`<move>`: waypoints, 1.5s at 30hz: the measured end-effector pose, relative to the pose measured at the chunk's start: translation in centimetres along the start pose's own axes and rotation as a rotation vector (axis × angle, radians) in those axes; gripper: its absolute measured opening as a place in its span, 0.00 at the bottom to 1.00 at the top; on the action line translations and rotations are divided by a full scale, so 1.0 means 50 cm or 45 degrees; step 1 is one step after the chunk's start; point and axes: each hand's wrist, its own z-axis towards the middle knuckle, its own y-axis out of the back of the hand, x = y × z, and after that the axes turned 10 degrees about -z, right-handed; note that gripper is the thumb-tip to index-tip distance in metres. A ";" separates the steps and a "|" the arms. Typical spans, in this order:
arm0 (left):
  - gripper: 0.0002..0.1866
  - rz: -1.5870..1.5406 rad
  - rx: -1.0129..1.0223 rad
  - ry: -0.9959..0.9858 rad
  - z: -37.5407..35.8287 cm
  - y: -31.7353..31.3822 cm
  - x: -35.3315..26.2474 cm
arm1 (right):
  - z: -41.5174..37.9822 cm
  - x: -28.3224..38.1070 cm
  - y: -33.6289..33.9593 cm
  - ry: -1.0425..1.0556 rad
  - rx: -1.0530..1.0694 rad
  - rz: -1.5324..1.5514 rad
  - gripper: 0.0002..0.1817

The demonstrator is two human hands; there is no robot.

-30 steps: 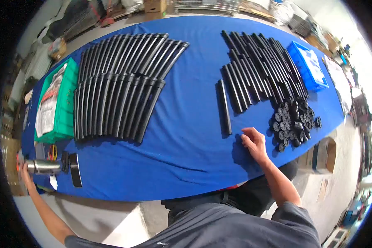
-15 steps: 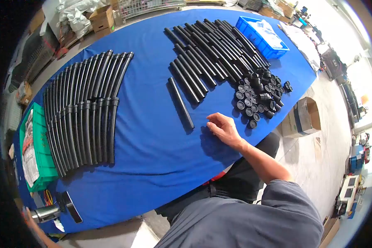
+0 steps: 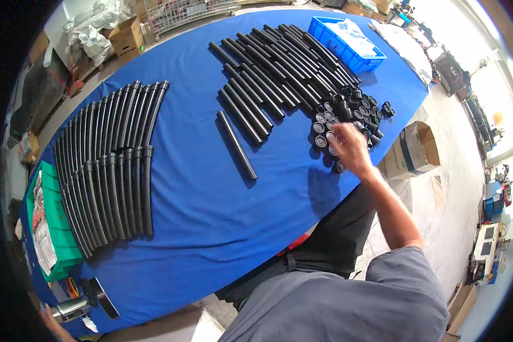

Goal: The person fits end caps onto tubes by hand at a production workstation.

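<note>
My right hand point(image 3: 352, 149) reaches over the heap of black round caps point(image 3: 361, 112), fingers apart and bent down with the fingertips right at the caps. At the lower left edge, my left hand point(image 3: 51, 322) is partly cut off by the dark rim of the view. Its fingers close round the end of a shiny metal cylinder point(image 3: 73, 309), which lies beside a dark flat piece point(image 3: 104, 297). A single black tube point(image 3: 236, 145) lies apart on the blue cloth point(image 3: 194, 199). Behind it are many loose black tubes point(image 3: 268, 65) in slanting rows.
Two rows of black tubes with collared ends point(image 3: 111, 165) lie at the left. A green crate point(image 3: 68, 251) stands beside them at the table edge. A blue basket point(image 3: 359, 61) holds white material at the far right. An open cardboard box point(image 3: 407, 153) is on the floor.
My right hand has moved right and away from me, from bare cloth to the caps. The whole view has shifted slightly. My left hand remains at the metal cylinder.
</note>
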 end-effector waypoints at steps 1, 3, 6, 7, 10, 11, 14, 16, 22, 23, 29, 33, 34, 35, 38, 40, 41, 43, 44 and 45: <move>0.36 0.044 -0.009 0.017 0.002 0.002 0.001 | 0.018 -0.030 0.013 0.003 0.011 -0.136 0.23; 0.37 0.236 -0.037 0.084 0.007 0.012 -0.007 | 0.054 -0.068 0.046 0.047 0.094 -0.424 0.34; 0.39 0.543 -0.057 0.204 -0.001 0.020 -0.015 | 0.118 -0.106 0.095 0.147 0.490 -0.525 0.54; 0.39 0.684 -0.075 0.266 -0.004 0.019 -0.021 | 0.140 -0.124 0.101 0.220 0.581 -0.527 0.56; 0.39 0.806 -0.002 0.284 -0.012 0.026 -0.029 | 0.181 -0.152 0.098 0.332 0.824 -0.529 0.59; 0.39 0.745 0.064 0.219 -0.016 0.035 -0.029 | 0.190 -0.155 0.094 0.353 0.888 -0.581 0.59; 0.38 0.139 0.266 0.188 -0.003 0.026 -0.062 | 0.218 -0.156 0.085 0.422 1.022 -0.721 0.60; 0.38 0.183 0.164 0.137 -0.005 0.019 -0.066 | 0.221 -0.156 0.082 0.450 1.046 -0.783 0.61; 0.36 0.304 0.041 0.134 -0.018 -0.013 -0.027 | 0.233 -0.153 0.071 0.492 1.106 -0.832 0.61; 0.35 0.299 0.032 0.131 -0.019 -0.014 -0.026 | 0.237 -0.148 0.072 0.449 1.150 -0.838 0.61; 0.33 0.299 -0.009 0.129 -0.030 -0.014 -0.024 | 0.236 -0.153 0.073 0.424 1.166 -0.829 0.54; 0.31 0.310 -0.050 0.122 -0.029 -0.010 -0.038 | 0.227 -0.171 0.068 0.451 1.128 -0.766 0.52; 0.31 0.315 -0.054 0.121 -0.031 -0.009 -0.039 | 0.226 -0.175 0.066 0.454 1.109 -0.754 0.50; 0.30 0.311 -0.069 0.122 -0.032 -0.009 -0.040 | 0.226 -0.180 0.064 0.459 1.090 -0.742 0.49; 0.29 0.307 -0.107 0.131 -0.043 -0.008 -0.045 | 0.232 -0.184 0.057 0.427 1.092 -0.697 0.46; 0.29 0.302 -0.168 0.133 -0.053 -0.001 -0.056 | 0.235 -0.186 0.059 0.420 1.070 -0.652 0.44; 0.28 0.300 -0.204 0.132 -0.061 0.004 -0.063 | 0.233 -0.186 0.062 0.434 1.041 -0.624 0.44; 0.27 0.263 -0.342 0.111 -0.082 0.018 -0.086 | 0.235 -0.190 0.070 0.469 0.978 -0.592 0.43; 0.27 0.235 -0.435 0.084 -0.090 0.018 -0.095 | 0.234 -0.194 0.073 0.487 0.946 -0.585 0.42; 0.27 0.185 -0.553 0.037 -0.106 0.016 -0.126 | 0.234 -0.197 0.076 0.504 0.913 -0.578 0.42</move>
